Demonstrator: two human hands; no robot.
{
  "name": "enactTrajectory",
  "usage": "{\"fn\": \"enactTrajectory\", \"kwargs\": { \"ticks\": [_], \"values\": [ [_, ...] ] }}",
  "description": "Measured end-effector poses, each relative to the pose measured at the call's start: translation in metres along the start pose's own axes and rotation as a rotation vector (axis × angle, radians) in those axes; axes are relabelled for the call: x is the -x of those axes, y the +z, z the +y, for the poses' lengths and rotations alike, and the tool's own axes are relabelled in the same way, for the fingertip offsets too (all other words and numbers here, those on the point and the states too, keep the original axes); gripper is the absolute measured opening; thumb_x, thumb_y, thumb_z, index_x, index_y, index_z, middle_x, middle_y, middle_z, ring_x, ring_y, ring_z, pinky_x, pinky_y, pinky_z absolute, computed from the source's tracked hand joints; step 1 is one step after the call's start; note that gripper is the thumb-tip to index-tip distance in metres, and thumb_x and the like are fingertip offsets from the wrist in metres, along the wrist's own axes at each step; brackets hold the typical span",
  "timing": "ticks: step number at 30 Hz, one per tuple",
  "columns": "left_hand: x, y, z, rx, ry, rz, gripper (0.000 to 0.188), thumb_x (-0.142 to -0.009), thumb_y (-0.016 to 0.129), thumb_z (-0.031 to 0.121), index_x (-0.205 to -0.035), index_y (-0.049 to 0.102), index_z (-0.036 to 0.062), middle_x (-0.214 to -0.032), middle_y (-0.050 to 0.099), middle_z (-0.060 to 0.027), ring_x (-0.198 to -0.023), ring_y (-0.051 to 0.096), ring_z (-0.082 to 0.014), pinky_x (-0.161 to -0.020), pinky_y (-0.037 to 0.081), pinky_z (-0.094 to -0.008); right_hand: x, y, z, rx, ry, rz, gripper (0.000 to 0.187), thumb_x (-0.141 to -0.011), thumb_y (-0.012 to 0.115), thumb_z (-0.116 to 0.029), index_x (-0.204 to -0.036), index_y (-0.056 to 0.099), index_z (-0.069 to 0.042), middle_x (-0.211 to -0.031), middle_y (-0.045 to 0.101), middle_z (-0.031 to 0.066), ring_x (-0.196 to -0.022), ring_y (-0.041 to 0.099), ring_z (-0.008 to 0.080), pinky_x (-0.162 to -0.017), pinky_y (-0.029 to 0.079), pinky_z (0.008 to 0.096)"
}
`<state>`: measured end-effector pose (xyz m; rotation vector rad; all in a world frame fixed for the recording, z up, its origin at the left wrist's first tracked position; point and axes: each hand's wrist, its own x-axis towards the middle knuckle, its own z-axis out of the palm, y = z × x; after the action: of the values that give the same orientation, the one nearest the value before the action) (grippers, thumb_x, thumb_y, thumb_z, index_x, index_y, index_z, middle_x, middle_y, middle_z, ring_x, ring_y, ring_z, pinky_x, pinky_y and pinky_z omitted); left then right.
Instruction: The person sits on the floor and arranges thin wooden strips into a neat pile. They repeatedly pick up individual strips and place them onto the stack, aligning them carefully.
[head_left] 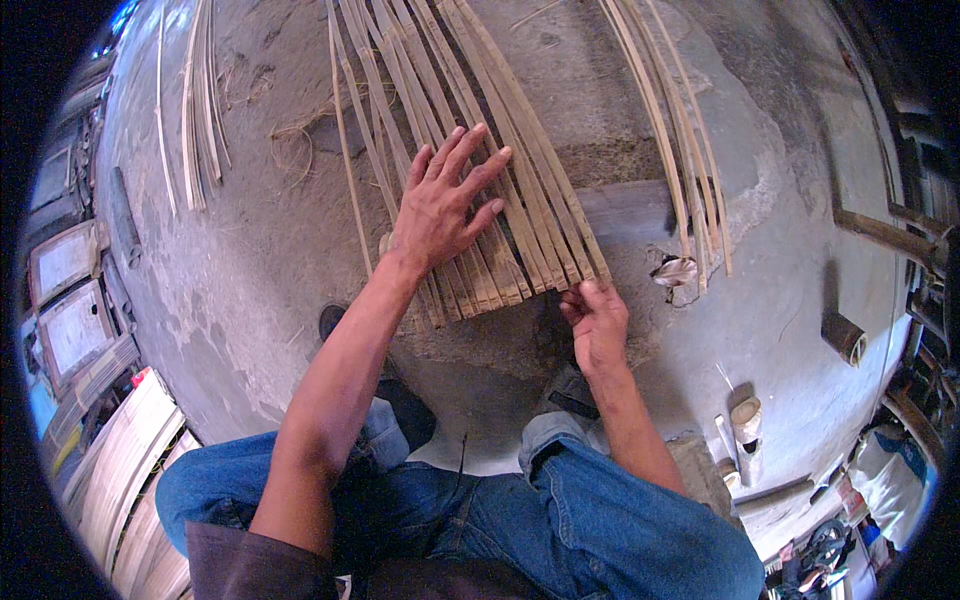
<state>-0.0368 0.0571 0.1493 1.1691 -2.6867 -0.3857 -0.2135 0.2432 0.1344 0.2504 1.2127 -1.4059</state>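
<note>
A row of long, thin bamboo strips (525, 205) lies side by side on the floor, running away from me. Their near ends line up in a slightly crooked edge, with a few narrow gaps between them. My left hand (440, 205) rests flat across the strips, fingers spread and thumb out. At the near right corner, my right hand (600, 325) has its thumb and fingers closed on the end of the outermost bamboo strip. Its curled fingertips are partly hidden.
More loose strips (680, 150) lie to the right and another bunch (200, 110) at the far left. A short bamboo tube (843, 340) lies on the concrete floor at right. Pale slats (120, 460) are stacked at the lower left. Clutter lines both sides.
</note>
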Motion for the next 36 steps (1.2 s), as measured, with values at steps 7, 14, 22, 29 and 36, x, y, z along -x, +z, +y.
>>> {"fn": "enactTrajectory", "kwargs": {
  "ticks": [7,14,22,29,36],
  "values": [
    [-0.001,-0.002,0.004,0.01,-0.007,0.014,0.054,-0.089,0.056,0.04,-0.14,0.042,0.0294,-0.151,0.029,-0.0053,-0.139,0.027,-0.0265,-0.113,0.02,-0.0471,-0.003,-0.014,0.0,0.08,-0.013,-0.015,0.016,-0.086,0.07,-0.015,-0.096,0.06,-0.008,-0.084,0.063,0.001,-0.076,0.062,0.0132,-0.068,0.053,0.0267],
    [0.001,0.001,0.0,-0.014,-0.009,0.013,0.054,-0.088,0.057,0.041,-0.139,0.042,0.03,-0.151,0.029,-0.0044,-0.139,0.027,-0.025,-0.113,0.02,-0.0467,-0.001,-0.009,-0.005,0.043,-0.056,0.06,0.014,-0.088,0.067,-0.017,-0.097,0.06,-0.009,-0.084,0.062,0.0,-0.075,0.059,0.0108,-0.067,0.051,0.0247],
    [0.001,0.003,0.001,-0.012,-0.021,-0.003,0.056,-0.087,0.058,0.039,-0.141,0.04,0.0309,-0.152,0.028,-0.0041,-0.14,0.026,-0.0244,-0.113,0.019,-0.0467,-0.01,-0.015,-0.02,0.101,-0.129,0.16,0.016,-0.089,0.065,-0.021,-0.099,0.06,-0.009,-0.081,0.059,-0.0006,-0.074,0.057,0.0118,-0.066,0.049,0.0265],
    [-0.003,0.001,0.003,-0.032,-0.027,0.003,0.056,-0.088,0.058,0.039,-0.141,0.04,0.0317,-0.152,0.027,-0.0031,-0.14,0.025,-0.0231,-0.113,0.019,-0.0459,-0.016,-0.035,-0.074,-0.329,-0.071,0.027,0.017,-0.09,0.063,-0.025,-0.096,0.059,-0.01,-0.075,0.057,-0.0018,-0.069,0.056,0.0112,-0.061,0.049,0.0261],
    [-0.001,0.0,0.003,-0.017,-0.016,0.0,0.058,-0.087,0.059,0.037,-0.141,0.04,0.0313,-0.152,0.027,-0.0032,-0.14,0.026,-0.0231,-0.113,0.02,-0.0464,0.012,-0.03,-0.054,-0.298,0.145,0.076,0.01,-0.089,0.06,-0.018,-0.091,0.059,-0.008,-0.073,0.057,0.0013,-0.065,0.056,0.0145,-0.058,0.049,0.0278]
  ]
}}
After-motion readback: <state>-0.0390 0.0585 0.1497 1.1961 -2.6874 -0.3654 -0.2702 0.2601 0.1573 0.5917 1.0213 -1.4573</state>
